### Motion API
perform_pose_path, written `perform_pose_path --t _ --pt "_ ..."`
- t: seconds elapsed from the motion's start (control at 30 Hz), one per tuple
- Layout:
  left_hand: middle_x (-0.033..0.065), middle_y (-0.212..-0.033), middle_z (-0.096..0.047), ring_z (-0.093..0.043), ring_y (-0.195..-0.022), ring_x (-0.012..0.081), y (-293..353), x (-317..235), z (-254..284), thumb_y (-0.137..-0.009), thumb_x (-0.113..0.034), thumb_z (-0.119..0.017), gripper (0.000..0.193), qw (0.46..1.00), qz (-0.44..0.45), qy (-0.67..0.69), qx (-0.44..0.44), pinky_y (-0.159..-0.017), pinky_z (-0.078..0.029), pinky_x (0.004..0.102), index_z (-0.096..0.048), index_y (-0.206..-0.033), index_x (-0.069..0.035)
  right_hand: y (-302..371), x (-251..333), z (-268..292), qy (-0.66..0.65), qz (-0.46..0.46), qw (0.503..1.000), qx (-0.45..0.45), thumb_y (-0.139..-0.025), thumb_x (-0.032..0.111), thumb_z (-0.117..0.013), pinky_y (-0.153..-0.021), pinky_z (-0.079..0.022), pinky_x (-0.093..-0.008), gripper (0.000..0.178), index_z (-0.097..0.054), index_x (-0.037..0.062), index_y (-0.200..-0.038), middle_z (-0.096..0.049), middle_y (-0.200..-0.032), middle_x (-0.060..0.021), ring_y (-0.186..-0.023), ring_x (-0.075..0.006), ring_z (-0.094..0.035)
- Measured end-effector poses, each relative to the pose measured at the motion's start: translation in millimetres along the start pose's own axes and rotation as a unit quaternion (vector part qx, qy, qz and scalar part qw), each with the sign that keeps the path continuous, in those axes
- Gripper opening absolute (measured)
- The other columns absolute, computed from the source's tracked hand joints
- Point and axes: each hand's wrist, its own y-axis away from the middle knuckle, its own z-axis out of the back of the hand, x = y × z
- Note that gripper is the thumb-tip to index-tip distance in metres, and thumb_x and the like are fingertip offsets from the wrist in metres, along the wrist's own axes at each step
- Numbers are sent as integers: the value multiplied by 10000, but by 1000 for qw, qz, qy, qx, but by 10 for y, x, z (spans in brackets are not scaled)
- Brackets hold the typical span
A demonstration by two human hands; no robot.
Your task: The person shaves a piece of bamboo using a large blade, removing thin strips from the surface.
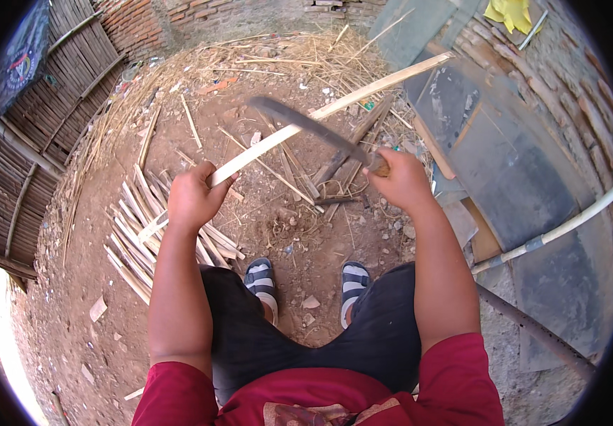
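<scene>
A long pale strip, which looks like split bamboo (363, 92), slants from lower left to upper right in front of me. My left hand (196, 195) is closed round it near its lower end. In my right hand (402, 177) is the wooden handle of a machete (313, 128), whose dark blade points left and crosses the strip. Whether the blade touches the strip or only passes over it, I cannot tell. Below my left forearm lies a pile of cut strips (133, 241) on the dirt.
Loose sticks (285, 170) and dark wood pieces (363, 138) lie ahead, with straw (278, 60) behind them. Dark sheets (526, 156) and a pale pipe (569, 227) are along the right by a brick wall (569, 85). A slatted bamboo wall (23, 184) stands left. My sandalled feet (260, 280) are below.
</scene>
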Motion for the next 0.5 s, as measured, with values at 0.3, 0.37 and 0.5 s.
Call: perform_pose_path --t 0.3,0.37,0.5 --pt "168 -652 -629 -625 -610 351 -37 -56 -68 -862 -370 -825 374 1000 -2 -5 -2 -609 -477 444 -708 -843 -15 -25 -322 7 29 -49 997 -47 -848 311 -796 -837 -558 -477 465 -714 45 -1220 -732 -980 -247 -954 -427 -707" --pt "167 -656 -630 -627 -615 351 -27 -50 -70 -860 -369 -826 373 1000 0 -10 -4 -614 -478 444 -707 -843 -16 6 -104 -37 46 -2 999 -23 -839 306 -797 -821 -556 -484 422 -725 59 -1174 -729 -949 -235 -933 -425 -704" --pt "182 -694 -662 -669 -700 400 -17 -80 -34 -855 -473 -811 473 1000 14 -10 16 -657 -518 483 -665 -799 -27 36 25 -146 44 118 992 -6 -835 300 -795 -793 -555 -491 366 -727 64 -1106 -727 -911 -210 -902 -413 -703"
